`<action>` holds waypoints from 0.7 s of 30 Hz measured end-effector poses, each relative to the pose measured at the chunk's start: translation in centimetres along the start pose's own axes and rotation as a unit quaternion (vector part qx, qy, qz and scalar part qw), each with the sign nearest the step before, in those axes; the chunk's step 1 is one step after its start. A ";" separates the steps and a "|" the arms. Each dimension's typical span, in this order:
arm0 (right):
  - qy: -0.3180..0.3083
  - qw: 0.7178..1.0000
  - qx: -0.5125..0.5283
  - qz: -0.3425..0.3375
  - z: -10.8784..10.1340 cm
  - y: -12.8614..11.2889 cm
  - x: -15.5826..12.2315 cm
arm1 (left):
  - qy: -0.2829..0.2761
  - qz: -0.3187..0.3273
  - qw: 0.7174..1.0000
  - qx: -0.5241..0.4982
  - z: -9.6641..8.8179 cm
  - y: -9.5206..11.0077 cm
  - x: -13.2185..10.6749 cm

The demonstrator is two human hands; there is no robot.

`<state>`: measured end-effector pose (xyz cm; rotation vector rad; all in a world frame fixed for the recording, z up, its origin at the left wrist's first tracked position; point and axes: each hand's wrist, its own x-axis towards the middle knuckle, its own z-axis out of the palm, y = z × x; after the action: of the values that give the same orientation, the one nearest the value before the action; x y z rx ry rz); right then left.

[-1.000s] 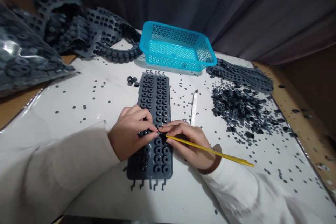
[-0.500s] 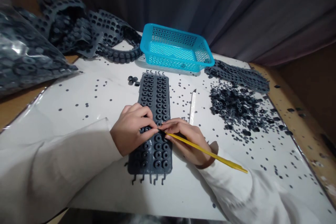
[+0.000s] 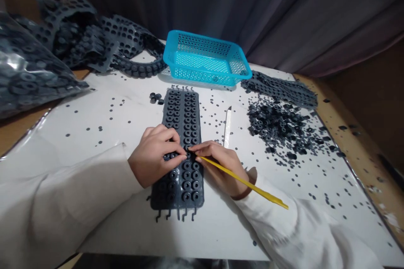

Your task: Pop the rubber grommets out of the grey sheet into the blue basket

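Your left hand (image 3: pixel 154 156) pinches the dark rubber sheet (image 3: pixel 181 113), your right hand (image 3: pixel 221 166) grips a yellow stick (image 3: pixel 246 181); blue basket (image 3: pixel 202 76) at twelve o'clock.

One left hand (image 3: pixel 153 157), one right hand (image 3: pixel 221 167), one yellow pick (image 3: pixel 255 189), one blue basket (image 3: pixel 205 61).
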<state>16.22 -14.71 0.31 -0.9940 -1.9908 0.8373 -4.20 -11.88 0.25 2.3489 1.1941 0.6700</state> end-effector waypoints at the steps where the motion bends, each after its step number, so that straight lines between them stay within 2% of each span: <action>1: 0.002 1.000 0.009 0.010 0.0 0.0 0.0 | 0.003 0.001 1.000 0.001 0.0 0.0 0.0; 6: 0.033 0.991 0.107 0.072 0.1 0.1 -0.1 | 0.008 0.004 1.000 -0.008 -0.1 -0.1 0.0; 10: 0.041 0.983 0.153 0.091 0.2 0.1 -0.2 | 0.001 0.003 1.000 -0.009 -0.1 -0.2 -0.1; 17: 0.059 0.986 0.134 0.077 0.0 0.1 -0.2 | -0.008 0.002 1.000 -0.002 -0.1 -0.3 -0.1; 21: 0.032 0.995 0.090 0.037 -0.2 -0.1 0.0 | -0.007 0.008 1.000 -0.004 -0.2 -0.3 -0.1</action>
<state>16.33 -14.71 0.44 -0.9818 -1.7993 0.9925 -4.55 -11.74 0.17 2.3561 1.1655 0.6607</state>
